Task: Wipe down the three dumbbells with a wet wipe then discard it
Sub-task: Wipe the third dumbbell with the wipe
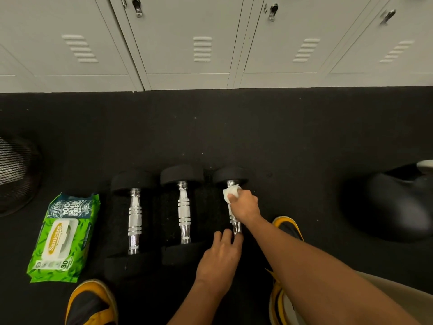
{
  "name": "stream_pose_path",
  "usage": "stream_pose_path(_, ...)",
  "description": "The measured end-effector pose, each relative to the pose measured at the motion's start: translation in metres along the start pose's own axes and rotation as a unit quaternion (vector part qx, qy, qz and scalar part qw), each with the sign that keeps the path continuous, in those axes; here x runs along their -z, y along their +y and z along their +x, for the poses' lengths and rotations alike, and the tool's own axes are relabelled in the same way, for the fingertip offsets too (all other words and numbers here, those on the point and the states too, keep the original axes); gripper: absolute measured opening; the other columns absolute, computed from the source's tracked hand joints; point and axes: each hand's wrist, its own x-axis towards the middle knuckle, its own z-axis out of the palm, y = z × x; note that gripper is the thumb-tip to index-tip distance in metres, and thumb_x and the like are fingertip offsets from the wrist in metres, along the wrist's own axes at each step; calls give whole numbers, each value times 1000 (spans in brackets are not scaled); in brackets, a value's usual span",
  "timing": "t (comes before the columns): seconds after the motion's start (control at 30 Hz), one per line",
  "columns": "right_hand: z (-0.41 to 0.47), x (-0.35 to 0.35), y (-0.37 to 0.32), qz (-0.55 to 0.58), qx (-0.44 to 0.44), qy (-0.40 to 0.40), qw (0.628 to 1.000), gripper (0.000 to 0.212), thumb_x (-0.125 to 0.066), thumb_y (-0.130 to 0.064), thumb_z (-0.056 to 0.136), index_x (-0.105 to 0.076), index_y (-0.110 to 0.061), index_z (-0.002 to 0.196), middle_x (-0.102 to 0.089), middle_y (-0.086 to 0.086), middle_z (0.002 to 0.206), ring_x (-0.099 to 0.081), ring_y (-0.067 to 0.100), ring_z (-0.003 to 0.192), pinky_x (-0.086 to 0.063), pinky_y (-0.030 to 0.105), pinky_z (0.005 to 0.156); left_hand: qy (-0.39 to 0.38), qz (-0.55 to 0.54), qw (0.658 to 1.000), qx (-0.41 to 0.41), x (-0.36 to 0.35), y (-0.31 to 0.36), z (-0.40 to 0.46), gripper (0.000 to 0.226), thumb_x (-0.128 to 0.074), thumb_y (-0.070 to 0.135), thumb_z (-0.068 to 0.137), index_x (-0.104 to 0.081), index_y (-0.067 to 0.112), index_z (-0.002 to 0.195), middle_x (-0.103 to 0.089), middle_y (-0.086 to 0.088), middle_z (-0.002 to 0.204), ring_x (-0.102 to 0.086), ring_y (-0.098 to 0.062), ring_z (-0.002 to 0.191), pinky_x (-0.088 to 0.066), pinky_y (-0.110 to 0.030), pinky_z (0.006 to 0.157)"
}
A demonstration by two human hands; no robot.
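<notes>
Three dumbbells with chrome handles and black ends lie side by side on the black floor: the left dumbbell (134, 220), the middle dumbbell (183, 212) and the right dumbbell (230, 177). My right hand (244, 205) grips a crumpled white wet wipe (228, 192) and presses it on the upper part of the right dumbbell's handle. My left hand (219, 261) rests on the near end of that same dumbbell, with fingertips touching the bottom of its handle. That near end is hidden under my hand.
A green pack of wet wipes (63, 238) lies left of the dumbbells. A black mesh bin (16, 172) stands at the far left. Grey lockers (187, 43) line the back. A dark bag (393, 202) sits at the right. My yellow-and-black shoes (91, 301) flank the near edge.
</notes>
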Motion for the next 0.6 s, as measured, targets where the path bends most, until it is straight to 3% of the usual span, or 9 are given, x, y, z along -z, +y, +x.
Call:
stream_pose_path(0.1,-3,0,6,-12,14,-14,1000,38,-51,-27,99,-61,-2,126,-65,16,117,-53,14,87,-36,15,57,-1,0,1000,-1,2,-6,-3,65,-63,6,88,-29,21,142,-39,-4,131,-41,-21,118,-52,-33,86)
stream_pose_path(0.2,-7,-1,10,-13,21,-29,999,39,-54,-26,98,-61,-4,129,-65,14,118,-59,18,98,-40,20,73,-1,10,1000,-5,5,-13,-5,62,-64,6,88,-32,19,139,-43,-4,130,-46,-20,115,-51,-32,87)
stream_pose_path(0.3,-12,0,13,-18,22,-38,999,42,-56,-27,97,-58,-5,133,-65,13,119,-60,20,107,-39,20,76,-1,19,1000,-13,6,-16,-7,61,-63,7,89,-32,18,141,-45,-5,130,-49,-20,113,-50,-31,88)
stream_pose_path(0.47,-9,-1,18,-20,8,-54,998,40,-62,-31,94,-63,-6,126,-67,9,111,-59,19,106,-45,27,79,-3,47,998,-35,10,-20,-8,56,-60,5,89,-34,14,138,-49,-7,125,-53,-22,107,-49,-32,87)
stream_pose_path(0.6,-11,-2,24,-31,7,-67,997,36,-64,-31,93,-67,-6,119,-66,4,99,-59,12,90,-43,24,72,-6,55,998,-34,10,-19,-9,54,-59,6,90,-35,13,138,-50,-7,124,-53,-22,107,-48,-33,90)
